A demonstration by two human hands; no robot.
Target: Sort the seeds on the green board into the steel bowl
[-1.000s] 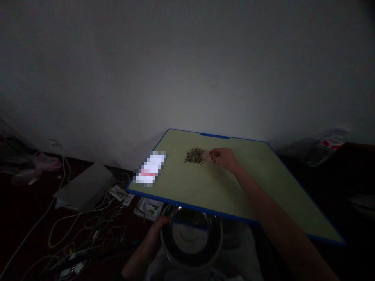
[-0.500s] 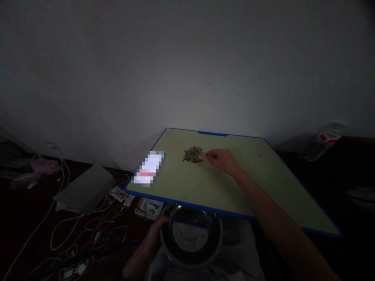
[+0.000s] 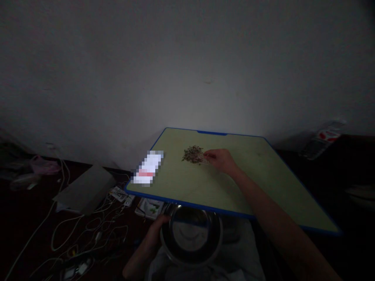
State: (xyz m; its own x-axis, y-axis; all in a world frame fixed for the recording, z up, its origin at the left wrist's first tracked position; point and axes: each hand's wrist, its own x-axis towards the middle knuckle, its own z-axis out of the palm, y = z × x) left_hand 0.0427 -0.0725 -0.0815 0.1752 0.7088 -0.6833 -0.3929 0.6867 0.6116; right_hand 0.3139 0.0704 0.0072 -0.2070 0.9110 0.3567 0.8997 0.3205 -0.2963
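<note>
A scattered pile of small dark bits [image 3: 192, 154], like seeds or beans, lies on a pale green table top [image 3: 181, 181] with a blue rim. My right hand [image 3: 221, 159] reaches over the table from the right, fingers pinched at the pile's right edge. What sits between those fingertips, if anything, is too small and dim to name. Below the table's near edge, my left hand [image 3: 159, 228] grips the left rim of a shiny metal bowl [image 3: 191, 234], which rests at my lap. No contents can be made out inside the bowl.
A lit phone [image 3: 149, 168], blurred out, lies at the table's left end. Tangled cables [image 3: 96, 224], a grey box [image 3: 86, 189] and a white tray [image 3: 150, 208] are on the floor at left. The wall [image 3: 187, 70] stands behind the table.
My right hand has shifted very slightly left, toward the pile. My left hand and the bowl stay put.
</note>
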